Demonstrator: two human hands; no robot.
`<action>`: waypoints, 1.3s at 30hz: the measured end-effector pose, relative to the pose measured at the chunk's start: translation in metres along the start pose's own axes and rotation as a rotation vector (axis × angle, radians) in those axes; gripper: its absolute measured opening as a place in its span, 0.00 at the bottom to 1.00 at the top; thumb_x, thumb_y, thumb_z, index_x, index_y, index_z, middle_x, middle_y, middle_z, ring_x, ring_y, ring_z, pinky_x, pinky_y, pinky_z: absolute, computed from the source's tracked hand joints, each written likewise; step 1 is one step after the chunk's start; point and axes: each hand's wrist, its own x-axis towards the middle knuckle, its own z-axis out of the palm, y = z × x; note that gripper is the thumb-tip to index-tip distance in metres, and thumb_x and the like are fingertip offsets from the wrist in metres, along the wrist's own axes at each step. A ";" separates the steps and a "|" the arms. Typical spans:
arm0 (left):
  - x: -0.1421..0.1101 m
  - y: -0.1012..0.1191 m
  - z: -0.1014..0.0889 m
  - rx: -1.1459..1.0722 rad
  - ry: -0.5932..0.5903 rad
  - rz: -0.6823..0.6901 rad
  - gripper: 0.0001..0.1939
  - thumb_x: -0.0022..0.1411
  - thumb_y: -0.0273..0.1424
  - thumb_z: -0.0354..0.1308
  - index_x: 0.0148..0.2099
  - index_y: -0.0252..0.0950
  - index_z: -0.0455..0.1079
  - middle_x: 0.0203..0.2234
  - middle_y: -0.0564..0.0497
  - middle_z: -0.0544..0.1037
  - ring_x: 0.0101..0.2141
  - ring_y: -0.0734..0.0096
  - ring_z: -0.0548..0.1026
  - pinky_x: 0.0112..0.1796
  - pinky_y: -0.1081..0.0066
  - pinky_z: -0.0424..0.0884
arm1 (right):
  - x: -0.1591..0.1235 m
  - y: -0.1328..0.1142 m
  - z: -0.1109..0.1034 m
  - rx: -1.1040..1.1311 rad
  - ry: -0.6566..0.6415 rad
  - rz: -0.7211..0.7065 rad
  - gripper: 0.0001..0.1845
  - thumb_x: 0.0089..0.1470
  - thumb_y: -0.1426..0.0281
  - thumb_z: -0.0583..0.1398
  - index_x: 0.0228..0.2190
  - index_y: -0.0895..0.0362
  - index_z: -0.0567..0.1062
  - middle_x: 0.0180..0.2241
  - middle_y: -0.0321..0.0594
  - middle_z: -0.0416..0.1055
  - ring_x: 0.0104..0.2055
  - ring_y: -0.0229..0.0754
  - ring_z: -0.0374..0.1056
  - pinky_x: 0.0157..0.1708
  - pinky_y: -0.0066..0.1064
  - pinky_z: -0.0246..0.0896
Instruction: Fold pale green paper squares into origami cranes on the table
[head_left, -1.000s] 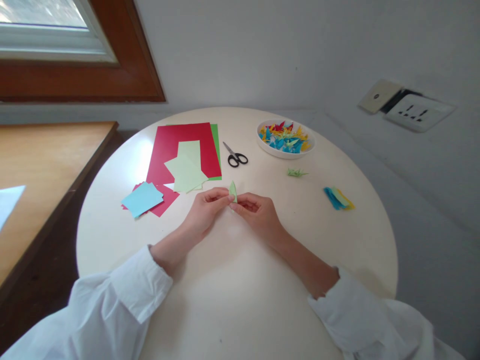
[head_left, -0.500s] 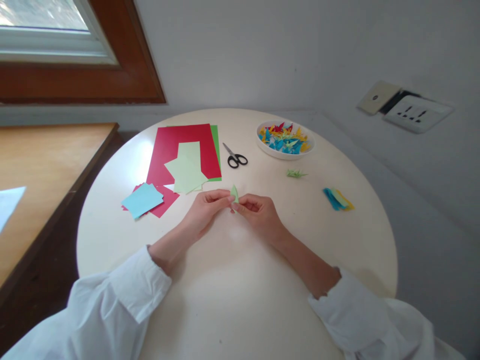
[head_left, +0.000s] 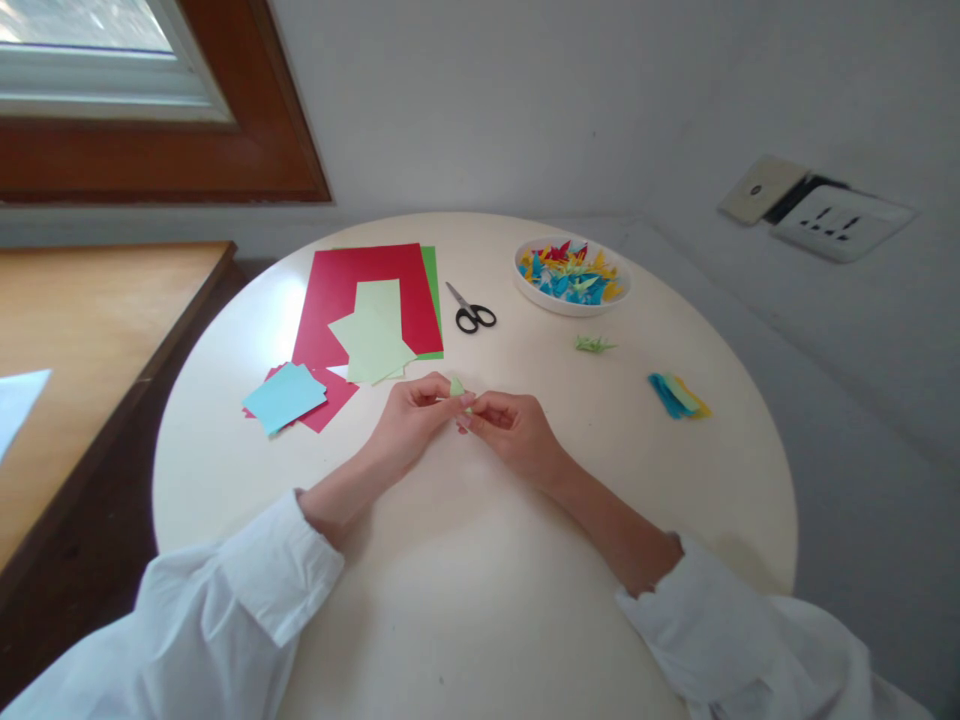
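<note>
Between my fingertips is a small folded piece of pale green paper, its tip pointing up and most of it hidden by the fingers. My left hand pinches it from the left, thumb and forefinger closed. From the right, my right hand grips it the same way, so the two hands meet above the middle of the white table. Beyond them lie black-handled scissors. Farther right rests a little pile of pale green folded paper.
A white dish holds many coloured paper cranes. Red sheets lie under pale green sheets at the back left, with light blue squares nearer. Folded paper strips lie at right. A round white table carries everything.
The pale green folded paper has tilted to the left and less of it shows between my fingers. My right hand has shifted slightly left; both hands still pinch the paper.
</note>
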 end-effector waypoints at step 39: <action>0.001 -0.003 -0.004 0.098 -0.029 -0.038 0.14 0.49 0.36 0.64 0.20 0.33 0.69 0.16 0.52 0.71 0.22 0.75 0.68 0.27 0.72 0.63 | -0.002 -0.005 -0.001 0.081 -0.008 0.086 0.16 0.44 0.59 0.61 0.17 0.58 0.70 0.17 0.34 0.67 0.21 0.33 0.60 0.24 0.27 0.55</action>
